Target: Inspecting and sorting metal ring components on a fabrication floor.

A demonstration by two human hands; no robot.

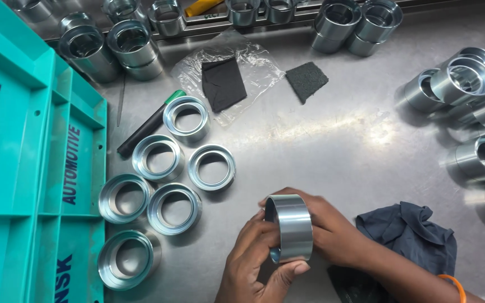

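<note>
Both my hands hold one shiny steel ring (292,227) on its edge, low in the middle of the view. My left hand (254,264) grips it from below, thumb on its near rim. My right hand (332,227) wraps around its far side. Several more steel rings (166,207) lie flat on the metal table (321,134) to the left of my hands.
A teal plastic crate (29,168) fills the left side. A dark blue cloth (411,233) lies under my right wrist. A black marker with a green cap (147,124), two dark abrasive pads (306,80) and a plastic bag (254,64) lie further back. Taller steel sleeves (467,84) crowd the right and back.
</note>
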